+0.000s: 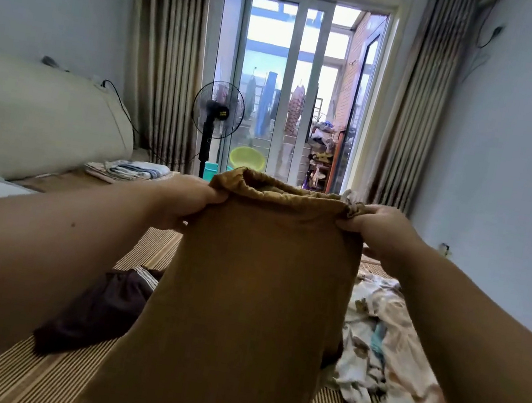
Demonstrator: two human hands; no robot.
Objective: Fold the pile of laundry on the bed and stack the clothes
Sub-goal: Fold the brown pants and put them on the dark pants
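Observation:
I hold up a mustard-brown pair of trousers (pixel 254 296) by the gathered waistband, and it hangs down in front of me over the bed. My left hand (pixel 185 203) grips the waistband's left corner. The right corner, with its pale drawstring, is pinched in my right hand (pixel 378 228). On the striped bed mat (pixel 35 374) a dark brown garment (pixel 96 310) lies crumpled at the left. A heap of pale patterned clothes (pixel 383 353) lies at the right. A small stack of folded clothes (pixel 131 170) sits at the far left of the bed.
A cream padded headboard (pixel 38 119) runs along the left. A standing fan (pixel 216 118) is beyond the bed, before the glass balcony doors (pixel 291 94). Curtains hang on both sides. The wall at the right is close to the bed's edge.

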